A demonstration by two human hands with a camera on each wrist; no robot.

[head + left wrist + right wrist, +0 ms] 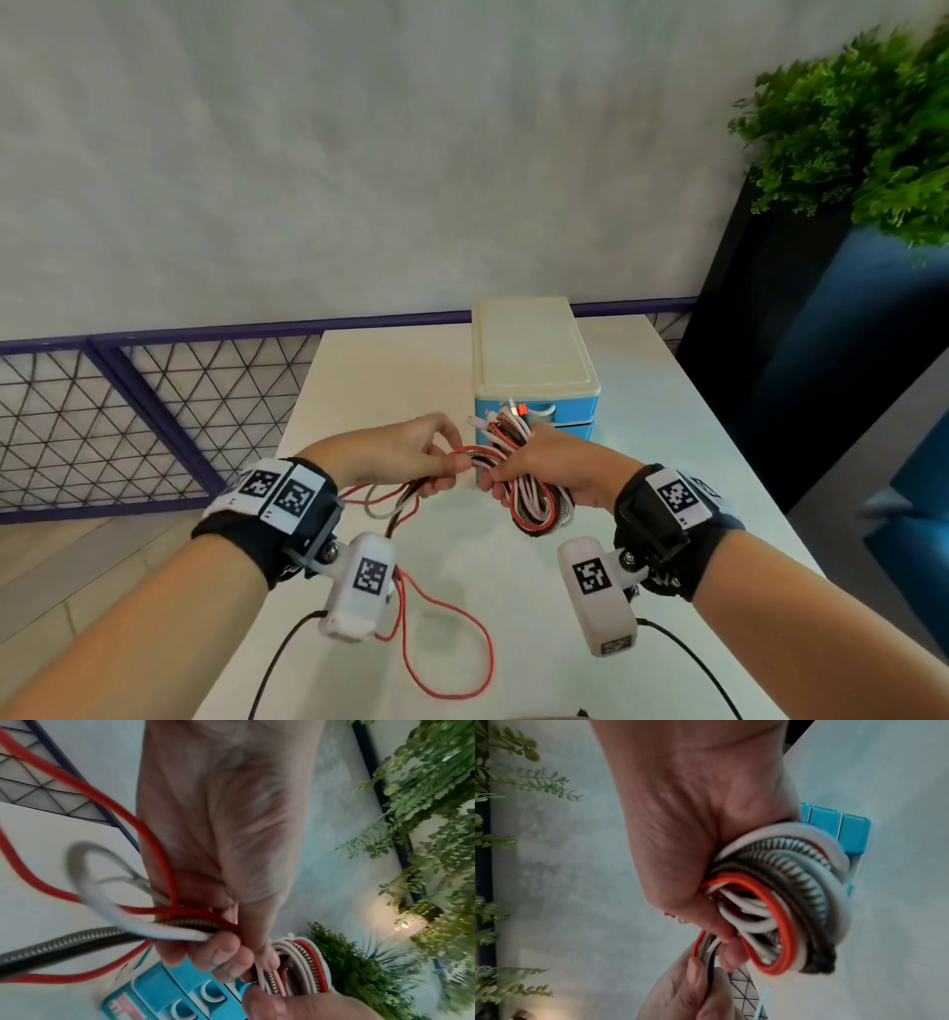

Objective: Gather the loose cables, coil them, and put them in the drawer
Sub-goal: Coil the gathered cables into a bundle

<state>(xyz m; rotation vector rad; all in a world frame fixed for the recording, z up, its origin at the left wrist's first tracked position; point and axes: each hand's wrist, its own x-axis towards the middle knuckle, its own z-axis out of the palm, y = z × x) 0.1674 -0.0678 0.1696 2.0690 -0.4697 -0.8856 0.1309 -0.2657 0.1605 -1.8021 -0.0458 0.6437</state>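
My right hand (534, 465) grips a coiled bundle of cables (534, 506), red, white and spring-wrapped, held above the white table (667, 462); the same coil (795, 902) fills the right wrist view. My left hand (436, 462) pinches the uncoiled strands (477, 455) just left of the bundle, and its fingers (221, 949) curl round red, white and spring-wrapped cables (180, 921). The loose red tail (452, 652) loops down onto the table near me. A small blue drawer unit (534, 370) with a cream top stands right behind the hands; its drawers look closed.
A purple-framed wire mesh fence (128, 411) runs along the table's left and back. A dark planter (801, 385) with green foliage (862, 149) stands at the right. Black wrist-camera leads (277, 663) hang at the table's near edge.
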